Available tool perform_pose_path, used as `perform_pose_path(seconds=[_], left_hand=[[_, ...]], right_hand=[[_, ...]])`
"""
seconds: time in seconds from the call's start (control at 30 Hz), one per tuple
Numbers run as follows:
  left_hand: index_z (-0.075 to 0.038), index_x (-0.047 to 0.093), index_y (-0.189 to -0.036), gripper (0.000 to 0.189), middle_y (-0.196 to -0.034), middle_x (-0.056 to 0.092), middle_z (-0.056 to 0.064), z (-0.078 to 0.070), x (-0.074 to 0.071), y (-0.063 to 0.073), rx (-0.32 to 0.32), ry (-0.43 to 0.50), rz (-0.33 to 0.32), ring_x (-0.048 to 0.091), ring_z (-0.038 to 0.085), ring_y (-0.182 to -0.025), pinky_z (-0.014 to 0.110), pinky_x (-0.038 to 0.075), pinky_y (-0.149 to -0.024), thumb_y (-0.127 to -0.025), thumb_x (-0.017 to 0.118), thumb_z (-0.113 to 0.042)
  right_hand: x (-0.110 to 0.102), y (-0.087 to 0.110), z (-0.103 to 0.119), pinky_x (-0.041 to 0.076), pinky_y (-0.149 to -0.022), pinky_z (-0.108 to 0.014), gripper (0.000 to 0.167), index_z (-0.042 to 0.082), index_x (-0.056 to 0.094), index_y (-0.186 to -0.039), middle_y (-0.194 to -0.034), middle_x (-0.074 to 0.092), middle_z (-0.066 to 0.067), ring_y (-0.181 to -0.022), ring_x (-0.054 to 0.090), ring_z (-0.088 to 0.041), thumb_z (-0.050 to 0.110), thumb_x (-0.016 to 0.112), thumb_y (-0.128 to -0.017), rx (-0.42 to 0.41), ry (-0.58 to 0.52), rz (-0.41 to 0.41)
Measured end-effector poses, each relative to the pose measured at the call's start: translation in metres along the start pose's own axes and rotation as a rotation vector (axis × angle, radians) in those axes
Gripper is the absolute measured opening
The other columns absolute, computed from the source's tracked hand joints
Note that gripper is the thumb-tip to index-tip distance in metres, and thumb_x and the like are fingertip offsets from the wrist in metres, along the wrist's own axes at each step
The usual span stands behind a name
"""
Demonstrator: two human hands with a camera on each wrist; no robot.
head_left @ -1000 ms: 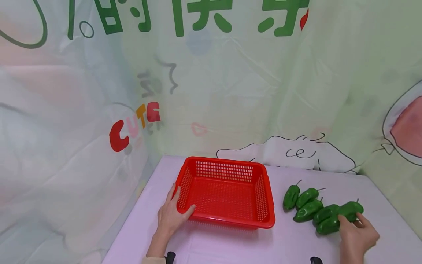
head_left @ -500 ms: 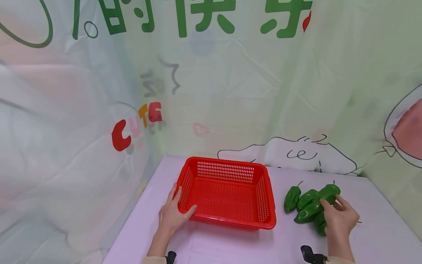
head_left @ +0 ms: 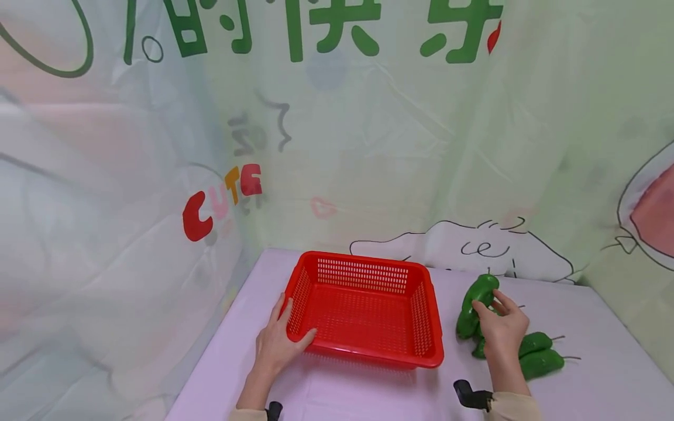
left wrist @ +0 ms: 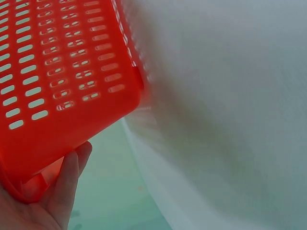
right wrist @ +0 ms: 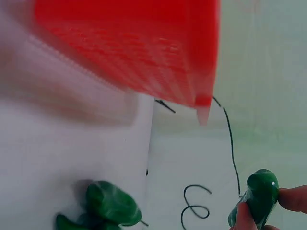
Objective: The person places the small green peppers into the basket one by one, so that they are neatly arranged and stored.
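A red perforated plastic basket (head_left: 363, 354) stands on the table. My left hand (head_left: 276, 344) grips its near left corner, thumb over the rim. In the left wrist view, the fingers (left wrist: 67, 184) lie against the outside of the basket wall (left wrist: 43, 143). To the right of the basket, my right hand (head_left: 502, 330) pinches a glossy green pepper (head_left: 481, 288) between thumb and fingers, above the other peppers. The right wrist view shows that pepper (right wrist: 263, 194) lifted off the table. Part of the pile is hidden behind the right hand.
Two green peppers (head_left: 542, 363) lie right of the right hand, stems pointing right; another (head_left: 466, 324) shows just below the held one. The table has a pale lilac cover (head_left: 363, 397). A printed cloth (head_left: 368, 146) hangs behind and at the sides.
My right hand has picked up a green pepper from the right of the pile and carried it leftward over the others, towards the basket. The left hand stays on the basket corner.
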State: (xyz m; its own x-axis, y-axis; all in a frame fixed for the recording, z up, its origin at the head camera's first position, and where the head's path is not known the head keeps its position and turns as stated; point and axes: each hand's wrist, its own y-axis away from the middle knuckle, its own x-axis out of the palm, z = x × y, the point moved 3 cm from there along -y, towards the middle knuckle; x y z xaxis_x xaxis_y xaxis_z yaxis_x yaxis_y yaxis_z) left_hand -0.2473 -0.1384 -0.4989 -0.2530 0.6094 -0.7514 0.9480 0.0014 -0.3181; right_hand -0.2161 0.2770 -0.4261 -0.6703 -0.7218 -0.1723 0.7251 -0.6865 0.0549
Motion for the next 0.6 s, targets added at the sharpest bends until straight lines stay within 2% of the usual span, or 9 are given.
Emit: perform_pose_path(seconds=[0.1,0.13,0.27,0.33,0.37,0.4,0.5,0.6], left_hand=[[-0.006,0.039,-0.151,0.095,-0.158,0.03,0.009,0.002,0.0,0.0,0.005,-0.002,0.011,0.059,0.027,-0.11,0.046,0.055,-0.08,-0.077,0.07,-0.058],[-0.006,0.039,-0.151,0.096,-0.159,0.03,0.008,0.002,0.0,0.0,0.002,0.0,0.016,0.059,0.026,-0.111,0.046,0.055,-0.081,-0.077,0.069,-0.059],[-0.008,0.038,-0.152,0.096,-0.159,0.029,0.008,0.002,0.0,0.0,-0.011,0.005,0.02,0.06,0.027,-0.108,0.048,0.055,-0.083,-0.076,0.071,-0.058],[-0.008,0.038,-0.152,0.097,-0.159,0.029,0.008,0.002,0.0,0.001,-0.014,0.002,0.017,0.06,0.028,-0.107,0.049,0.055,-0.083,-0.076,0.071,-0.058],[-0.008,0.038,-0.152,0.097,-0.159,0.029,0.008,0.002,0.0,0.0,-0.014,0.002,0.015,0.06,0.028,-0.107,0.049,0.054,-0.083,-0.076,0.071,-0.057],[-0.008,0.038,-0.152,0.097,-0.159,0.029,0.008,0.002,0.0,0.0,-0.017,0.002,0.017,0.06,0.028,-0.107,0.049,0.054,-0.084,-0.076,0.071,-0.058],[-0.008,0.037,-0.152,0.097,-0.16,0.028,0.006,0.002,-0.001,0.0,-0.024,0.007,0.02,0.06,0.029,-0.109,0.05,0.054,-0.085,-0.076,0.071,-0.058],[-0.009,0.036,-0.153,0.099,-0.16,0.027,0.005,0.001,-0.001,0.0,-0.036,0.009,0.031,0.058,0.029,-0.112,0.051,0.053,-0.086,-0.075,0.072,-0.058]], right_hand=[[0.009,0.002,0.006,0.04,-0.058,-0.005,0.063,0.007,0.043,-0.149,-0.145,0.042,-0.03,-0.086,0.055,-0.01,0.006,0.065,-0.09,-0.017,0.015,0.016],[0.012,0.002,0.007,0.047,-0.065,-0.009,0.063,0.007,0.042,-0.149,-0.146,0.041,-0.03,-0.094,0.057,-0.016,0.006,0.064,-0.091,-0.021,0.017,0.021],[0.025,0.005,0.013,0.047,-0.067,-0.011,0.062,0.007,0.042,-0.15,-0.147,0.04,-0.03,-0.116,0.053,-0.035,0.007,0.064,-0.092,-0.032,0.013,0.055],[0.032,0.008,0.018,0.053,-0.08,-0.023,0.062,0.007,0.041,-0.15,-0.147,0.04,-0.028,-0.121,0.051,-0.038,0.007,0.063,-0.092,-0.038,0.014,0.075],[0.036,0.009,0.02,0.053,-0.079,-0.023,0.062,0.006,0.041,-0.15,-0.147,0.041,-0.029,-0.12,0.052,-0.039,0.006,0.063,-0.092,-0.048,0.008,0.087],[0.039,0.011,0.023,0.053,-0.086,-0.032,0.062,0.006,0.041,-0.15,-0.146,0.041,-0.03,-0.12,0.052,-0.039,0.006,0.063,-0.091,-0.057,0.008,0.097],[0.048,0.014,0.03,0.044,-0.102,-0.052,0.062,0.005,0.041,-0.15,-0.145,0.042,-0.03,-0.121,0.052,-0.042,0.004,0.061,-0.092,-0.077,0.002,0.12],[0.057,0.018,0.034,0.043,-0.102,-0.053,0.061,0.003,0.04,-0.15,-0.144,0.041,-0.032,-0.121,0.052,-0.044,0.003,0.06,-0.092,-0.096,0.0,0.141]])
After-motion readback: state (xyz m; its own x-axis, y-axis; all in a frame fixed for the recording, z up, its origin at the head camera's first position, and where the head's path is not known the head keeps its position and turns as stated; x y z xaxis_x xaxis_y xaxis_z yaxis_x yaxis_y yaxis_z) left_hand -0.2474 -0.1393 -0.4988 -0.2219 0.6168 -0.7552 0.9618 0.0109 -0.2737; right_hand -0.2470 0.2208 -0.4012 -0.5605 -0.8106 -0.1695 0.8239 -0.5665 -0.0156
